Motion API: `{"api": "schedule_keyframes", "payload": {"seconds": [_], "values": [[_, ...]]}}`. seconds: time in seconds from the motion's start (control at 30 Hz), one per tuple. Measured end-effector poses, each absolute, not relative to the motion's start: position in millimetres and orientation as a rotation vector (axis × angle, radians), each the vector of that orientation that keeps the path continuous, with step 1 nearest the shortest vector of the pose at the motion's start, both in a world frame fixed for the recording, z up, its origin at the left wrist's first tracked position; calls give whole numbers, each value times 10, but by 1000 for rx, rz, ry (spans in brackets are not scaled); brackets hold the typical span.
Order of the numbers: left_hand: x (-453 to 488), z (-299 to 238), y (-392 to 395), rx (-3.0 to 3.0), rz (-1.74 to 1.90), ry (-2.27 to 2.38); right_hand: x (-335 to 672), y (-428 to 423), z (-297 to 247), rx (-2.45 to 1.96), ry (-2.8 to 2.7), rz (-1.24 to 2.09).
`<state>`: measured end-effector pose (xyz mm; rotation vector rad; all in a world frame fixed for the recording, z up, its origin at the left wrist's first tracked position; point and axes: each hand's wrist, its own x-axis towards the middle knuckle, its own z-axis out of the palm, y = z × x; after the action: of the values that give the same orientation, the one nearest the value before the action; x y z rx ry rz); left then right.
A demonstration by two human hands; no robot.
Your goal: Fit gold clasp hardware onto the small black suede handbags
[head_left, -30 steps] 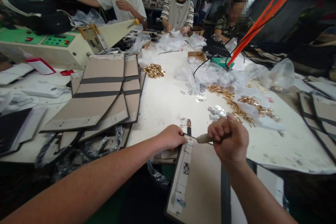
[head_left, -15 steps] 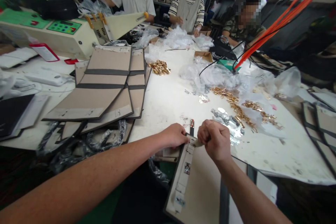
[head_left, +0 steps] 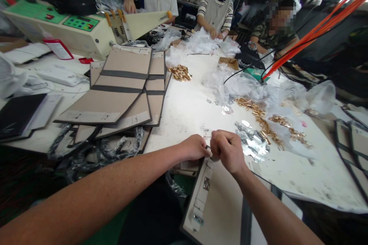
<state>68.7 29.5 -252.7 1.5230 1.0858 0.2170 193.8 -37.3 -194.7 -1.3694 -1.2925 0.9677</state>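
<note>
Left hand (head_left: 193, 148): curled on the far corner of the panel (head_left: 221, 203). Whether it pinches or only presses cannot be told.
Right hand (head_left: 227, 151): fisted and touching the left hand. The pale-handled tool is almost hidden inside it.
Change: a second ago the fist stood to the right of that corner with the handle showing. It now sits over the corner, and the hands are together.
Panel: lies at the near edge of the surface (head_left: 184, 111), overhanging it, with a metal fitting (head_left: 206, 183) on its pale strip.
Reading: the tool's tip has probably reached the corner.
Surroundings: stacked panels (head_left: 123, 84) lie toward the left edge and gold fittings (head_left: 258, 116) toward the right.
</note>
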Motion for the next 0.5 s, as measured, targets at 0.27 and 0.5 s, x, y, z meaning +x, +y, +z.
{"api": "schedule_keyframes", "payload": {"seconds": [0.27,0.5], "values": [[638,-2452,273,1605,104,994,1985,-472,-1881,-978,-1139,902],[645,-2459,288,1639,92,1003,2076,-469,-1967,-936,-1095,894]]}}
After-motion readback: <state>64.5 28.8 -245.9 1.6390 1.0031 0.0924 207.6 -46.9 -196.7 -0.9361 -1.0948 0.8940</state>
